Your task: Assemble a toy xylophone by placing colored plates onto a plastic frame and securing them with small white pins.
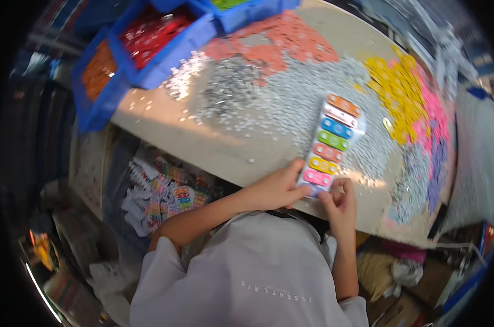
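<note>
Sleeve and shoulder: nearest of all, a pale grey top point(258, 272) filled the lower middle, both forearms reaching up from it to the table edge.
Finished stock, far left: a heap of small toy xylophones point(162, 199) lay below the table point(203, 144), well apart from both hands.
Bins, upper left: blue bins point(149, 54) held orange and red pieces at the table's far corner.
Loose hardware: small silver parts point(290, 98) were strewn thick over the table middle, some right beside the toy.
Left hand: the left hand point(277, 188) lay flat-fingered against the near left end of the toy xylophone point(329, 144), pressing and steadying it rather than wrapped round it.
Toy xylophone: it stood on the near table edge, running away from the person, with coloured bars from pink at the near end to orange at the far end.
Right hand: the right hand point(339, 199) was curled at the near right corner, fingertips pinched together; whether a small part sat between them I could not tell.
Coloured piles, right: salmon point(279, 41), yellow point(396, 90), pink point(432, 111) and purple point(437, 169) pieces were heaped beyond.
Risk: I judged the toy sat close to the edge, so a hard push could tip it off, and a dropped part would vanish among the silver scatter.
</note>
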### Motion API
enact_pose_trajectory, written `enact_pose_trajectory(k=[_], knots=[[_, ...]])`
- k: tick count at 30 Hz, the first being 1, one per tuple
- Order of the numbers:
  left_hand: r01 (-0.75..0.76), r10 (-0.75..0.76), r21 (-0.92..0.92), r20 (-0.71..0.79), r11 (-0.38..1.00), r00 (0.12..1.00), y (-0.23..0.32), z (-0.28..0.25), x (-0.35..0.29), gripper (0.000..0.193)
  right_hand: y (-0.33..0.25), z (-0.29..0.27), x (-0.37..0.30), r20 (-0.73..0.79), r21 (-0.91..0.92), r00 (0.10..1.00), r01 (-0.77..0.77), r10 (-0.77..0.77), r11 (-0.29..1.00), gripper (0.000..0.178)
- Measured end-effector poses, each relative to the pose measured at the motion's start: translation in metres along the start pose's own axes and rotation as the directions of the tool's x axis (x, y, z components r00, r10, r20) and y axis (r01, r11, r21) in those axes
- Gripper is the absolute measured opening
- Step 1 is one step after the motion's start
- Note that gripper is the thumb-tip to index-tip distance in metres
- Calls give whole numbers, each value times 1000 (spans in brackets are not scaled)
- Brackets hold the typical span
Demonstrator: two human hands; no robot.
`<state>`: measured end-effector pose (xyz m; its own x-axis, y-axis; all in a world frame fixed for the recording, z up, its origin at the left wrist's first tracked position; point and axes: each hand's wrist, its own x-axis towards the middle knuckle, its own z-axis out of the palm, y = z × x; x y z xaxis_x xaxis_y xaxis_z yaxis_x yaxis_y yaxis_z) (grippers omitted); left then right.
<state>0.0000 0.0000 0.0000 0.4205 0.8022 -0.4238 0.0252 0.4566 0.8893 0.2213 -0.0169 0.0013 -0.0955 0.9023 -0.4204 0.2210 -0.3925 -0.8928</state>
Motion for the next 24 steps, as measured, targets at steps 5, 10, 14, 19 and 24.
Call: enact_pose_trajectory(k=[5,10,14,19,24], knots=[[35,-38,24,117,999,992,0,-14,6,34,-13,8,8,167,138,978,-151,127,979,16],[-19,13,71,82,997,997,-4,-9,5,33,-20,6,10,250,131,955,-199,162,971,16],[-218,235,227,-46,949,971,-29,0,7,35,-22,13,9,226,55,968,-127,111,990,21],[-225,249,223,-87,949,965,-25,1,-14,45,-14,13,6,195,22,980,-29,25,999,31],[-133,171,411,-56,902,984,-3,-19,-59,65,-69,40,-19,258,-230,916,368,-308,901,21]])
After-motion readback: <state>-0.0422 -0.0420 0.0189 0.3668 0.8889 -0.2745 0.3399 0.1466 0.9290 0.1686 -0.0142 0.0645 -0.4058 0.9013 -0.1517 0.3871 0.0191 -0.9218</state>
